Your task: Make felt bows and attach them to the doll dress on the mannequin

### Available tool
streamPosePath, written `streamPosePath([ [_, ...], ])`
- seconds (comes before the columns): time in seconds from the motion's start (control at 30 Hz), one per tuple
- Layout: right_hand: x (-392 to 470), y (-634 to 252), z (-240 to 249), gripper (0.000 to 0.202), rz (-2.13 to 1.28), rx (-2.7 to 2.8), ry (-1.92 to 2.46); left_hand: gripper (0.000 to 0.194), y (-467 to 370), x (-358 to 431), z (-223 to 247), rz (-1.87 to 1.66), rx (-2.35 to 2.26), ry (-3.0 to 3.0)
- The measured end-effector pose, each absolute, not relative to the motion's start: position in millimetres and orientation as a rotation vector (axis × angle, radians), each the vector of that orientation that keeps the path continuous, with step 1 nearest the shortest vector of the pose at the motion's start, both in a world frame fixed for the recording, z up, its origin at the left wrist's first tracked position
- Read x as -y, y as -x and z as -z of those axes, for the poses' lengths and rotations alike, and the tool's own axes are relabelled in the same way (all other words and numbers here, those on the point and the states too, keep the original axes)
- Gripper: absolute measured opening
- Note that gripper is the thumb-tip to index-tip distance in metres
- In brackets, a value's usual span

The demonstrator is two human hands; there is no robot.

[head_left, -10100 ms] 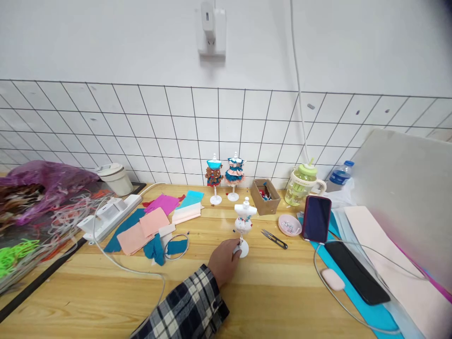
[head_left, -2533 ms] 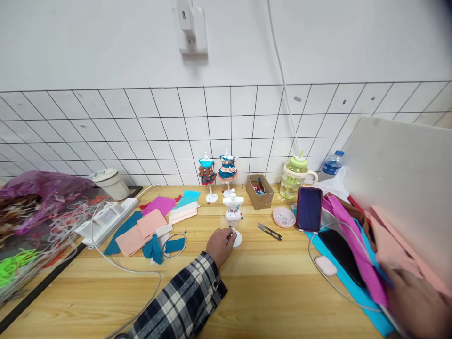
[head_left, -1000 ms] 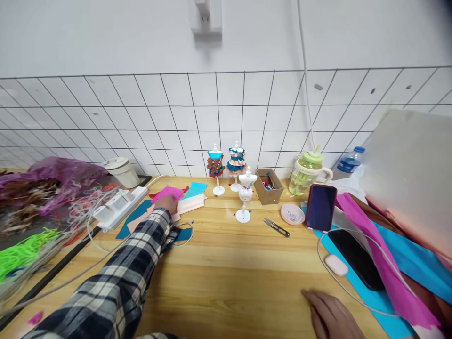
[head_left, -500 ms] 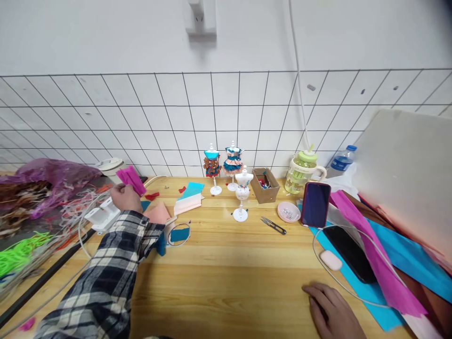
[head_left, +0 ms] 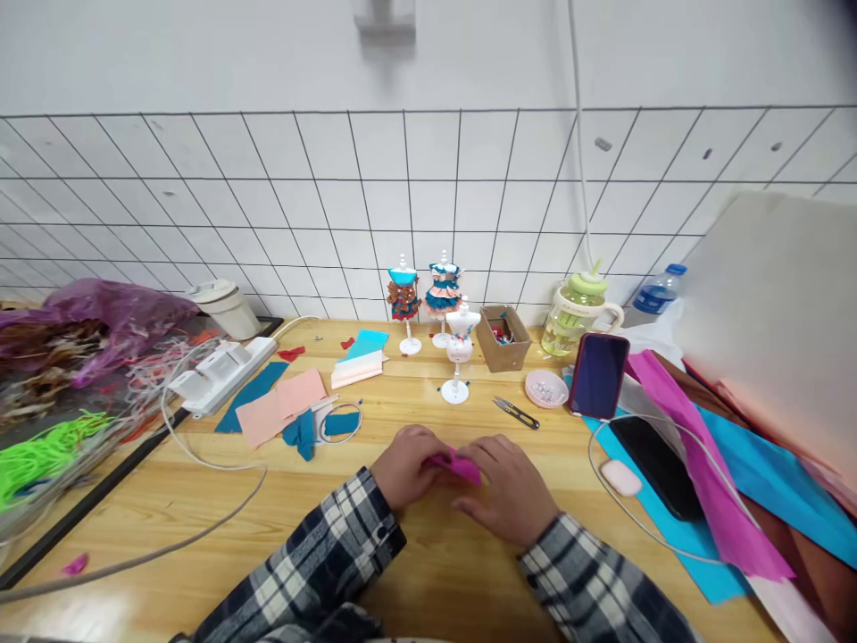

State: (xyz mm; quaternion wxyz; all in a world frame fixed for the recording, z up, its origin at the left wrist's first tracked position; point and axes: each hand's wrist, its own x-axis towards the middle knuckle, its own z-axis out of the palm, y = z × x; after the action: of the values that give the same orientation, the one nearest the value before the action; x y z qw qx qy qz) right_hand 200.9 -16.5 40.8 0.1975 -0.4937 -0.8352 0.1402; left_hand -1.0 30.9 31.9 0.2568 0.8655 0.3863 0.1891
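A folded magenta paper piece [head_left: 461, 466] is between my two hands over the front middle of the wooden table. My left hand [head_left: 410, 466] is closed on its left end. My right hand [head_left: 510, 487] touches its right end, fingers curved over it with the thumb apart below. Beyond my hands stands a small white mannequin [head_left: 459, 357] with a bare top and a white lower part. Behind it are a mannequin in a blue and brown outfit [head_left: 403, 299] and one in a teal and pink ruffled dress [head_left: 443, 290]. Black snips [head_left: 516, 413] lie to the right.
Pink and teal paper pieces [head_left: 285, 406] lie left, beside a power strip [head_left: 231, 375] and its cable. At right are a bead dish [head_left: 547, 389], a cardboard box [head_left: 504, 348], an upright phone [head_left: 598, 376], a green-lidded bottle [head_left: 574, 314] and coloured sheets.
My left hand has moved from the far left to the front middle with the magenta paper. My right hand has moved left and up to meet it. The view has shifted slightly downward.
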Motion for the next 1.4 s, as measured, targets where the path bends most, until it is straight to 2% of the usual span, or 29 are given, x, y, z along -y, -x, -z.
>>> streamPosePath([
  [0.1,6,-188,-15,0.013,-0.406,2.419,1.458,0.036,17,-27,-17,-0.649,-1.158,-2.307],
  [0.17,8,-186,0,0.013,-0.449,2.409,1.455,0.041,32,-23,-9,-0.720,-1.327,-2.253],
  [0.3,15,-185,7,0.012,-0.455,2.274,1.443,0.025,48,-17,3,-0.690,-1.697,-2.121],
  [0.43,15,-182,2,0.024,-0.424,2.291,1.455,0.025,45,-18,8,-0.537,-1.768,-2.153],
  [0.57,18,-180,6,0.016,-0.471,2.363,1.549,0.022,41,-19,9,-0.483,-1.772,-2.183],
  [0.7,21,-181,7,0.028,-0.560,2.309,1.571,0.019,43,-18,9,-0.464,-1.772,-2.184],
  [1.07,19,-183,0,0.036,-0.734,2.079,1.662,0.025,22,-9,3,-0.428,-1.808,-1.983],
  [1.2,17,-188,5,0.041,-0.900,1.883,1.551,0.019,27,-13,0,-0.636,-1.547,-1.829],
  [1.3,11,-200,7,0.042,-0.990,1.602,1.524,0.021,37,-18,-5,-0.760,-1.350,-1.519],
  [1.4,6,-213,9,0.045,-1.003,1.379,1.520,0.012,46,-21,-10,-0.854,-1.240,-1.163],
])
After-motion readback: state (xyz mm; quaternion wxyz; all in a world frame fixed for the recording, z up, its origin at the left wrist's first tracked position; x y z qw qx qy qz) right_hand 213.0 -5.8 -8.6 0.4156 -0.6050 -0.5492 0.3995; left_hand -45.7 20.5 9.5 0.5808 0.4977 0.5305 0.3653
